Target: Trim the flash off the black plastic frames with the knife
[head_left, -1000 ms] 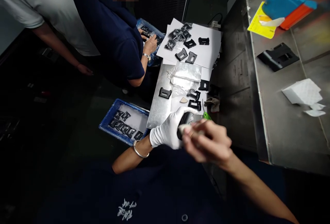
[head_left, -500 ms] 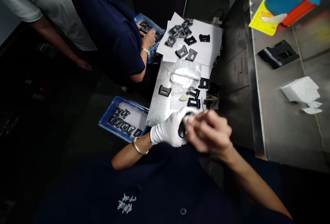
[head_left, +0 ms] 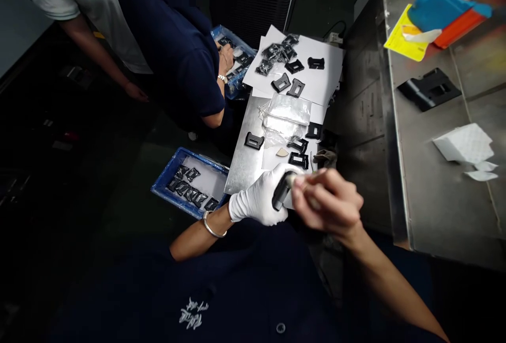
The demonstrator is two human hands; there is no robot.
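In the head view, the left hand [head_left: 259,195], gloved in white, is clamped around a black part [head_left: 280,196] just below the middle of the frame. The right hand [head_left: 332,201], bare, sits close beside it, pinching a pale piece [head_left: 291,180] up against the part; blur and fingers hide what that piece is. Beyond them, loose parts [head_left: 253,137] lie about the worktop [head_left: 243,169], several on white paper [head_left: 322,87], with clear bags [head_left: 288,110] in their midst. Left of the hands, a blue tray [head_left: 161,187] holds bagged parts [head_left: 185,192]. At upper left, a co-worker [head_left: 174,58] in dark blue leans over another tray [head_left: 237,91]. Over at right, a blue-and-orange holder [head_left: 430,3] stands on a steel surface [head_left: 435,201].
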